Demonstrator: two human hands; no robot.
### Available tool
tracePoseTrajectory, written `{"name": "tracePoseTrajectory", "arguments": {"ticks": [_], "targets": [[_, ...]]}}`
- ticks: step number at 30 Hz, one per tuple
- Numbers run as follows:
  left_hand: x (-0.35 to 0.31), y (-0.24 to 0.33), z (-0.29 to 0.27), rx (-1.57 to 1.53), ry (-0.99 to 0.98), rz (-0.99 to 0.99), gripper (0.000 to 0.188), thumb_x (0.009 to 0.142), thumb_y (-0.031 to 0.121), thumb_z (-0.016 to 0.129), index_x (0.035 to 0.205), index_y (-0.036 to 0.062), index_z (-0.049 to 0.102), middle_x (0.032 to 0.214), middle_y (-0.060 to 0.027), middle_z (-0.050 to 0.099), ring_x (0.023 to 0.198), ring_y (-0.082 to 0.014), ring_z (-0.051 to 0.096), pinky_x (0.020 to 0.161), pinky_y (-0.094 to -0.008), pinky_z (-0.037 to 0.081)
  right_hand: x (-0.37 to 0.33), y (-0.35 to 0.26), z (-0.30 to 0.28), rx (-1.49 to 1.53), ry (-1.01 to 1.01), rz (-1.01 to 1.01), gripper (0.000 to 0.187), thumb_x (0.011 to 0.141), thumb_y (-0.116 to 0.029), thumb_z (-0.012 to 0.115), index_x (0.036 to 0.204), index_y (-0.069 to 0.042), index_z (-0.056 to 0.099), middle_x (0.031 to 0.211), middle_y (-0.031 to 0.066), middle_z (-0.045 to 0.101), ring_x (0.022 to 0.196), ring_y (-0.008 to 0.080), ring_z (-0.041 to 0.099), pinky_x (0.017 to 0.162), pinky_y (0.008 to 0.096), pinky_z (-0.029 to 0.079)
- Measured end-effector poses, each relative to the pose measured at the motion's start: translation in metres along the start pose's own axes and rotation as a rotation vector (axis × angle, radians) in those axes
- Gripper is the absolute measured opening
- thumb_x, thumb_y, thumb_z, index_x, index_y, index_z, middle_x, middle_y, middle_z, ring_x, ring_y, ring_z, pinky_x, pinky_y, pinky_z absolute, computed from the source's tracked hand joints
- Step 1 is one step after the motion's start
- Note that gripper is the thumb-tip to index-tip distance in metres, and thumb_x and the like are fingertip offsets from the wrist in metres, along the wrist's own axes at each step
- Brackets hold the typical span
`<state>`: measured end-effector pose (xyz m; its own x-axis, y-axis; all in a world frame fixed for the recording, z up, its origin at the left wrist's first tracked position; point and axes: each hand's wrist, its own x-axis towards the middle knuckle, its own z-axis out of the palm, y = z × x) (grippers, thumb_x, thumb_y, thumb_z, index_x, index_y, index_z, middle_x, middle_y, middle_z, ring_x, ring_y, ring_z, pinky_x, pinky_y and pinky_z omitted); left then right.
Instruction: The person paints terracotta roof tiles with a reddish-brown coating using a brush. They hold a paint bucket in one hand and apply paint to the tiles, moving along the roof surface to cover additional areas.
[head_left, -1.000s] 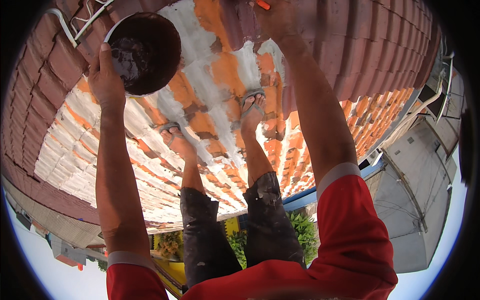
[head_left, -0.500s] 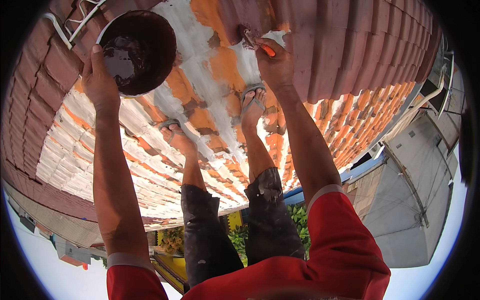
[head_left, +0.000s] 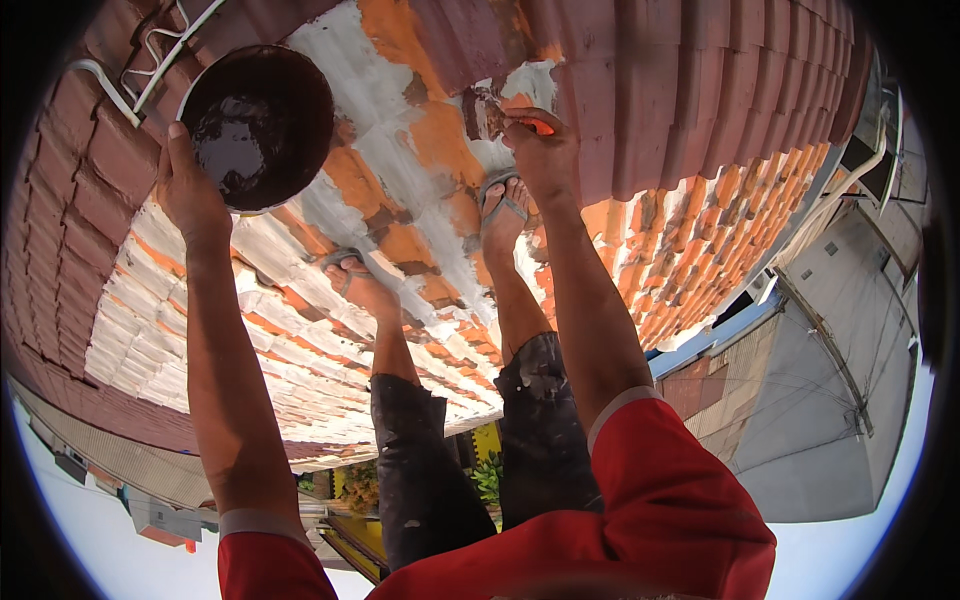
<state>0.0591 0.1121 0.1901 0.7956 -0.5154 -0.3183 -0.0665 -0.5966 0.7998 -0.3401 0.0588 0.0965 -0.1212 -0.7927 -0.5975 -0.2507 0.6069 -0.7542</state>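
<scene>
One bucket (head_left: pixel 306 120), one brush (head_left: pixel 487 115), two hands (head_left: pixel 196 196) (head_left: pixel 546 162), two sandals (head_left: pixel 342 255) (head_left: pixel 487 183).

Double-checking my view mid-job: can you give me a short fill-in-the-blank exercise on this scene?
1. The round, pale-sided bucket with a dark inside is held by the person's ____ hand.
2. The right hand holds a dark-headed paintbrush whose handle is ____.
3. The short fabric sleeves with pale cuffs are mostly ____.

Missing words: left; orange; red.
</scene>
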Motion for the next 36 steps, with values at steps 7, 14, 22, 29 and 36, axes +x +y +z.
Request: {"name": "tracePoseTrajectory", "arguments": {"ticks": [7,14,22,29,36], "targets": [[-0.005,0.007,0.0,0.02,0.009,-0.012,0.067,0.111,0.056,0.056,0.139,-0.0038,0.069,0.135,-0.0185,0.07,0.118,-0.0288,0.069,0.103,-0.0414,0.056,0.039,-0.049,0.015,0.428,0.026,0.038,0.021,0.094,0.001,0.072,0.114,0.008,0.073,0.102,0.0141,0.073,0.092,0.024,0.075,0.085,0.0338,0.066],[0.006,0.007,-0.003,-0.105,-0.006,-0.093,0.071,0.108,0.057,0.06,0.145,-0.0026,0.067,0.14,-0.0174,0.069,0.122,-0.0283,0.069,0.105,-0.0407,0.056,0.049,-0.038,0.011,0.657,0.112,0.108,0.022,0.097,0.004,0.069,0.118,0.008,0.07,0.111,0.0177,0.072,0.096,0.0286,0.076,0.09,0.0402,0.068],[0.005,0.003,-0.005,-0.094,-0.002,-0.071,0.072,0.109,0.057,0.06,0.145,-0.0046,0.066,0.139,-0.0174,0.069,0.12,-0.0275,0.069,0.103,-0.0398,0.057,0.088,-0.049,0.026,0.693,-0.013,-0.037,0.018,0.103,-0.004,0.069,0.116,0.008,0.067,0.115,0.0195,0.072,0.095,0.0305,0.077,0.091,0.0414,0.07],[0.009,0.001,-0.009,-0.104,-0.044,-0.065,0.072,0.11,0.058,0.055,0.144,-0.0048,0.067,0.138,-0.0188,0.069,0.121,-0.0282,0.069,0.104,-0.0403,0.056,0.219,-0.033,0.02,1.041,-0.713,-0.207,0.019,0.103,-0.024,0.055,0.096,-0.012,0.069,0.093,0.0089,0.065,0.08,0.028,0.063,0.068,0.0415,0.055],[0.009,-0.001,-0.007,-0.014,-0.013,-0.052,0.074,0.11,0.059,0.054,0.144,-0.0046,0.067,0.138,-0.0205,0.069,0.122,-0.0299,0.067,0.106,-0.0419,0.054,0.2,-0.071,0.025,1.093,-0.761,-0.018,0.025,0.105,-0.026,0.053,0.094,-0.01,0.069,0.08,0.0068,0.061,0.071,0.0271,0.059,0.058,0.0443,0.049]]}}
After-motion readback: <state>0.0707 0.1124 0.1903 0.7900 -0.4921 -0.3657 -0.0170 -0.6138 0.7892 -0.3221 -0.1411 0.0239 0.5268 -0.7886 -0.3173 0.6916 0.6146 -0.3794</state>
